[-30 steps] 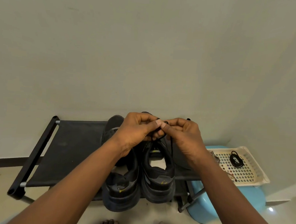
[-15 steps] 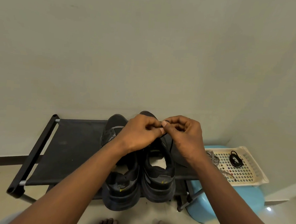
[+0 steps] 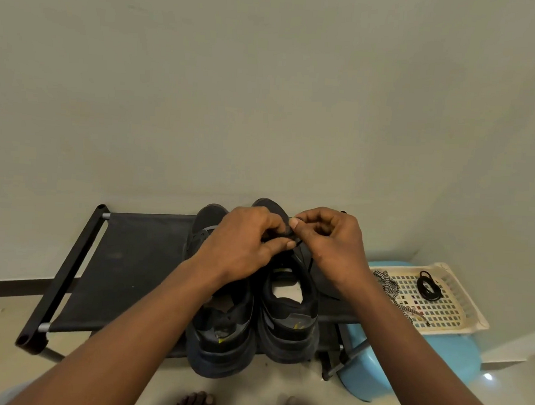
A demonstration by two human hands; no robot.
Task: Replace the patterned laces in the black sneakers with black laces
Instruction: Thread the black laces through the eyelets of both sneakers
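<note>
Black fabric rack (image 3: 124, 272) set against a pale wall, metal-framed, carrying both black sneakers side by side near its right end, heels toward the camera and overhanging the front edge.

Left sneaker (image 3: 220, 331): toe partly covered by the left forearm; eyelet area mostly hidden, lacing state not determinable.

Right sneaker (image 3: 287, 322): opening visible with pale insole, tongue area under both hands.

Left hand (image 3: 245, 244): fingers curled, thumb and forefinger closed in a narrow pinch on the black lace (image 3: 290, 234) above the right sneaker's upper eyelets.

Right hand (image 3: 329, 240): fingers curled, thumb and forefinger pinching the same black lace, fingertips touching those of the left hand. Short run of lace seen dropping from the pinch toward the shoe; path through the eyelets hidden.

Dark flat item (image 3: 321, 277) just beside the right sneaker, under the right wrist; identity unclear.

Cream perforated tray (image 3: 461, 295) resting on a blue stool (image 3: 406, 367) to the right of the rack. Patterned lace (image 3: 386, 283) draped loose over the tray's left rim and across its floor. Coiled black lace (image 3: 428, 285) lying inside the tray, apart from the patterned one.

Bare toes (image 3: 194, 404) at the lower edge, on a light floor.
</note>
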